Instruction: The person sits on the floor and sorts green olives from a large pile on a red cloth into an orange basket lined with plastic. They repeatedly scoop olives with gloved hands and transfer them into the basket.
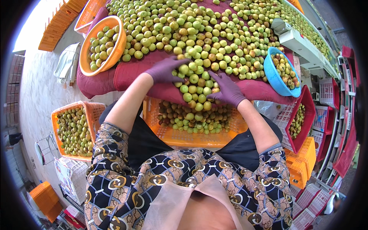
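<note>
My left hand (165, 70), in a purple glove, lies against the left side of a stream of green, brown-blotched jujubes (194, 78). Its fingers are stretched out and apart. Across from it, my right hand (229, 90), gloved alike, has its fingers spread along the stream's right side. Between the two hands the jujubes run over the padded edge of a table draped in dark red cloth (132, 74). Below the edge, an orange crate (184, 137) stands between my knees, with green and browner jujubes in it. Neither hand is closed around a single fruit.
On the table, an orange basket (122, 42) stands left and a blue basket (270, 71) right, both with jujubes. A lined orange crate (97, 109) of fruit is at left. At right are a red crate (304, 130), orange crates (301, 165) and a white machine (303, 44).
</note>
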`<act>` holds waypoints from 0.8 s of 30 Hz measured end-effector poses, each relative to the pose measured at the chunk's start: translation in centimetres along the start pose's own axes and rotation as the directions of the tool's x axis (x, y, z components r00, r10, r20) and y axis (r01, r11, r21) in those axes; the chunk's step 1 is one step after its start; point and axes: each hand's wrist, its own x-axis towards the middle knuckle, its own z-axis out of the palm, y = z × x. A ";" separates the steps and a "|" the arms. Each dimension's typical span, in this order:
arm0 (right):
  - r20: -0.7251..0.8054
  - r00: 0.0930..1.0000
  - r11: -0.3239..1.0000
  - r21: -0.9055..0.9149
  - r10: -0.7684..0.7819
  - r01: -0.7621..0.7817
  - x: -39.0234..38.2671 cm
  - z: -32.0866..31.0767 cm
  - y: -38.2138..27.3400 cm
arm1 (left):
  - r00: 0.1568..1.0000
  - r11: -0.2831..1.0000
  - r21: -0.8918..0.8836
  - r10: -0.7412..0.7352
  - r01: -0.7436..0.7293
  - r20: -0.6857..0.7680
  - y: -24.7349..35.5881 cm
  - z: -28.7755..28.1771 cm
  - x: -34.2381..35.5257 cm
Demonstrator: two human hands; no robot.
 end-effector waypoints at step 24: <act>-0.285 0.958 0.998 -0.034 0.042 -0.054 8.3 0.1 -0.8 | 0.747 0.782 0.216 -0.415 0.585 -0.520 -4.3 -4.6 0.4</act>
